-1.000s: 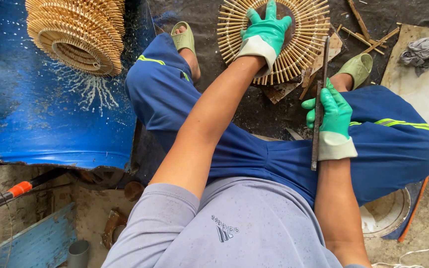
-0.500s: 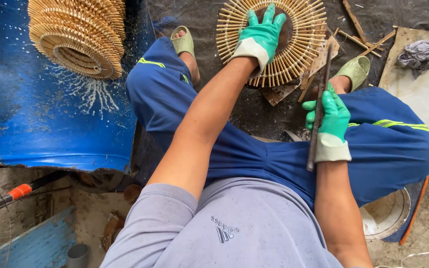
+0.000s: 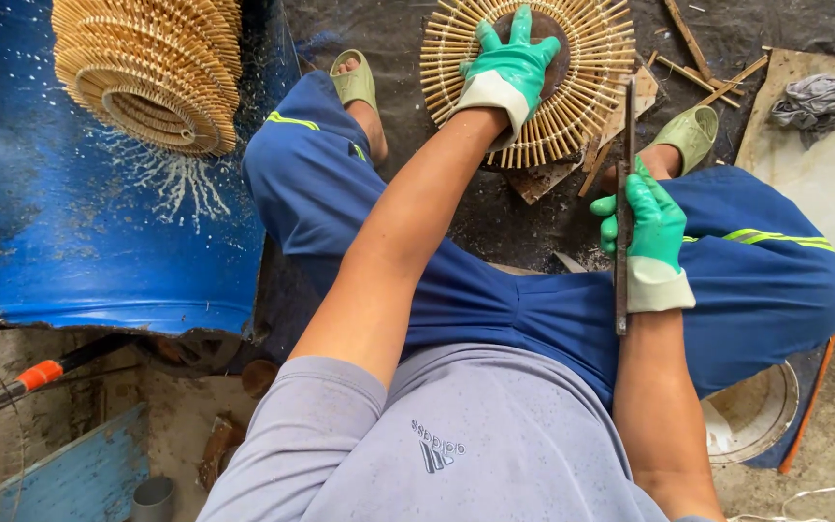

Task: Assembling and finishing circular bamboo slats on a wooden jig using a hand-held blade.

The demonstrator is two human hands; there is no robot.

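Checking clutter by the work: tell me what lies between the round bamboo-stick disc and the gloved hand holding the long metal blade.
Head view: between the round bamboo-stick disc and the right hand lie loose wood scraps on dark ground.

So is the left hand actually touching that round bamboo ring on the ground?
Touching. The head view shows the gloved left hand pressed flat on the round bamboo ring, fingers spread across its centre, with no gap visible.
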